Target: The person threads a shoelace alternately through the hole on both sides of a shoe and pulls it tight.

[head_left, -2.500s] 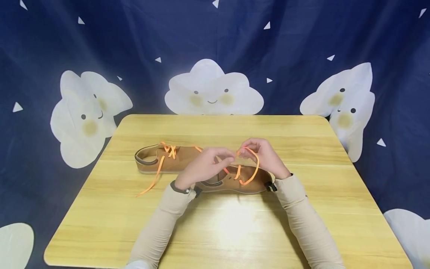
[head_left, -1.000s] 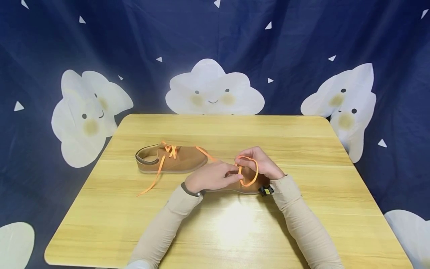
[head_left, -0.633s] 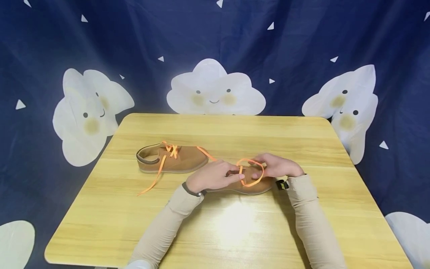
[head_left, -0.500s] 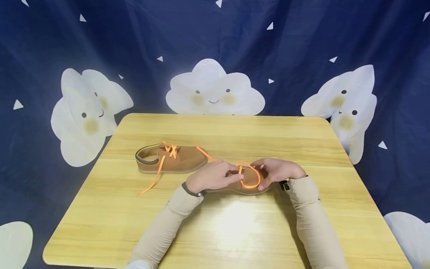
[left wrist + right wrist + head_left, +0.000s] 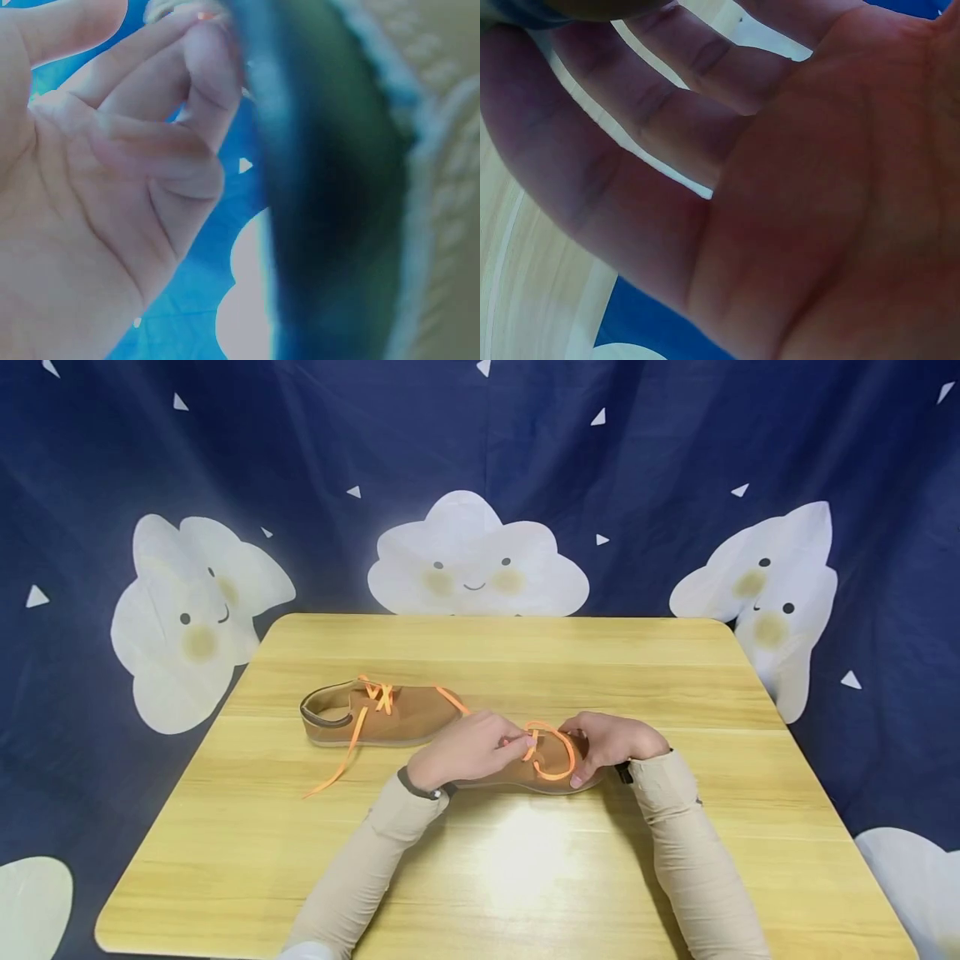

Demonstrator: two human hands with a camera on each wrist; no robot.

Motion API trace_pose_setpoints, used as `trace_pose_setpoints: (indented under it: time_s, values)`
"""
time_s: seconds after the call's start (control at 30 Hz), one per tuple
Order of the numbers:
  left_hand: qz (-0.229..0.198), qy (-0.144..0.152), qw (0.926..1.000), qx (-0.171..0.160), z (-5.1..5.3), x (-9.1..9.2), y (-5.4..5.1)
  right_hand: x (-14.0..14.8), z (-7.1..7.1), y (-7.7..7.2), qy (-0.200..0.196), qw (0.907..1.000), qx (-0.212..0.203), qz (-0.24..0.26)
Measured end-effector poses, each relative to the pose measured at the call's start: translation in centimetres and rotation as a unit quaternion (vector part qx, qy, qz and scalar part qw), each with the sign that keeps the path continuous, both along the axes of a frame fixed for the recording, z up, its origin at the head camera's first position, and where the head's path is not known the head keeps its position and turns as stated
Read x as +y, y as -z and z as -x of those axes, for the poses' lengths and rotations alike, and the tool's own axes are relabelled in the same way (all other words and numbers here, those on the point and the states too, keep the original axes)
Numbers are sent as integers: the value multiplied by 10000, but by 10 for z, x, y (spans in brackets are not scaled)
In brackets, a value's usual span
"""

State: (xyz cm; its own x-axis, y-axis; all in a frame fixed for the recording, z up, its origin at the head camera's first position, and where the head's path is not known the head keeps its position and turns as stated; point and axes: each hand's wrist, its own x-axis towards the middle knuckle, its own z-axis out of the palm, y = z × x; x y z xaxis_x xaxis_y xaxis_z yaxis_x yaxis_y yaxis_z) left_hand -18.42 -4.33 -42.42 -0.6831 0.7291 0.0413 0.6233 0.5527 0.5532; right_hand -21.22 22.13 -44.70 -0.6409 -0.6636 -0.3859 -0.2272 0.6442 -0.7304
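Observation:
A brown shoe (image 5: 517, 771) with an orange shoelace (image 5: 567, 768) lies at mid-table, its toe to the right. The lace makes a wide loop over the front of the shoe. My left hand (image 5: 468, 747) is over the shoe's opening, thumb and index finger pinching the lace near the eyelets. In the left wrist view, a speck of orange shows at the fingertips of the left hand (image 5: 112, 165). My right hand (image 5: 615, 739) grips the toe, thumb on the near side and fingers on the far side. Its palm and fingers fill the right wrist view.
A second brown shoe (image 5: 416, 714) sits behind and to the left, with its own orange lace (image 5: 352, 752) trailing onto the wooden table (image 5: 600, 885). Behind the table hangs a dark blue curtain (image 5: 645, 460) with cloud prints.
My right hand has let go of the lace and moved right and down onto the shoe's toe. The loop has settled onto the shoe. My left hand has shifted slightly at the eyelets.

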Motion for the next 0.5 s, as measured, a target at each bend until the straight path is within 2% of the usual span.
trace_pose_setpoints:
  time_s: [0.2, 0.37, 0.5]
  values:
    - [-378, 155, 9992, -45, -9, -5, -17, -1, 0, 1, 85, 9999, 22, -110]
    - [-404, 401, 9981, 231, -18, -8, -31, -1, 0, 2, 267, 9992, 57, -306]
    - [-535, 485, 9967, 361, -26, -13, -41, -2, -1, 2, 377, 9981, 115, -479]
